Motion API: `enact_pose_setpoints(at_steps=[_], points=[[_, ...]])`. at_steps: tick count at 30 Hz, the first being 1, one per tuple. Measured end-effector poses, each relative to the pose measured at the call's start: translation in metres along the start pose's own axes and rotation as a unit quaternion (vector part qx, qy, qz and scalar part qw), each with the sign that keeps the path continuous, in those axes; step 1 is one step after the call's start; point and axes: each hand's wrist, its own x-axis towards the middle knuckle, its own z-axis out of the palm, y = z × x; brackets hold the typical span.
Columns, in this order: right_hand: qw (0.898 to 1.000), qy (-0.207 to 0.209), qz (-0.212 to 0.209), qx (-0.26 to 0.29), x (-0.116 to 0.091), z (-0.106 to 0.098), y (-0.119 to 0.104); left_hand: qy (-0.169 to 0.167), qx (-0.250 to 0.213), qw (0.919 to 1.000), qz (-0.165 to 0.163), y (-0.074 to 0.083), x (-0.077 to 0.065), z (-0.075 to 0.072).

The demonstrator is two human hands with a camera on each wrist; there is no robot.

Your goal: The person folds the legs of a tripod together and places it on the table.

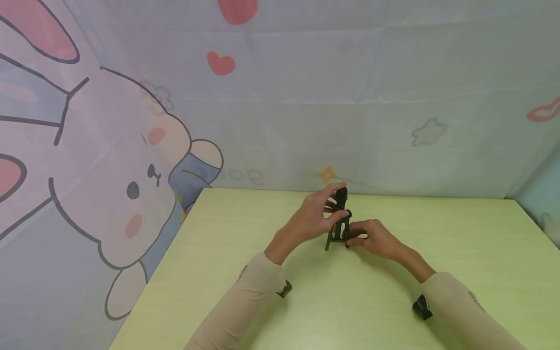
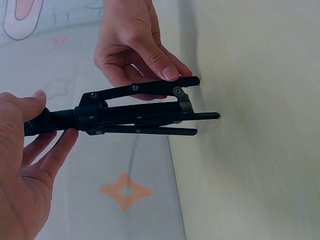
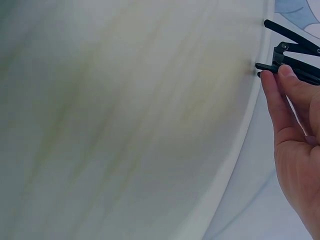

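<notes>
A small black tripod is held upright over the table, its legs partly spread and pointing down. My left hand grips its upper section, thumb on one side and fingers on the other. Lower down, my right hand pinches one leg between thumb and fingers. The left wrist view shows the tripod sideways, with riveted legs and a short brace near the leg ends. In the right wrist view the thumb and fingertips of the right hand are at the end of one leg.
The light yellow-green table runs back to a cloth backdrop printed with a rabbit, hearts and stars. Dark wrist-worn devices show at the left cuff and right cuff.
</notes>
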Motion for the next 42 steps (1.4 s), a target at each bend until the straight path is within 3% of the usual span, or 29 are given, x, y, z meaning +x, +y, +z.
enact_pose_setpoints(at_steps=[9, 19, 27, 33, 42], points=[[1.000, -0.004, 0.015, 0.012, -0.002, 0.000, 0.001, 0.005, -0.045, 0.9989, -0.014, -0.003, -0.007, 0.001], [1.000, -0.005, 0.029, 0.004, -0.004, 0.000, -0.001, -0.011, -0.076, 0.9925, -0.095, -0.026, -0.031, 0.009], [0.999, 0.004, 0.025, 0.019, -0.005, -0.001, -0.003, -0.053, -0.087, 0.9832, -0.152, -0.042, -0.050, 0.020], [0.999, 0.002, 0.030, 0.045, -0.007, -0.002, -0.004, -0.082, -0.091, 0.9806, -0.153, -0.055, -0.054, 0.033], [0.995, -0.001, 0.034, 0.088, -0.007, -0.002, -0.003, -0.087, -0.083, 0.9836, -0.135, -0.065, -0.052, 0.040]])
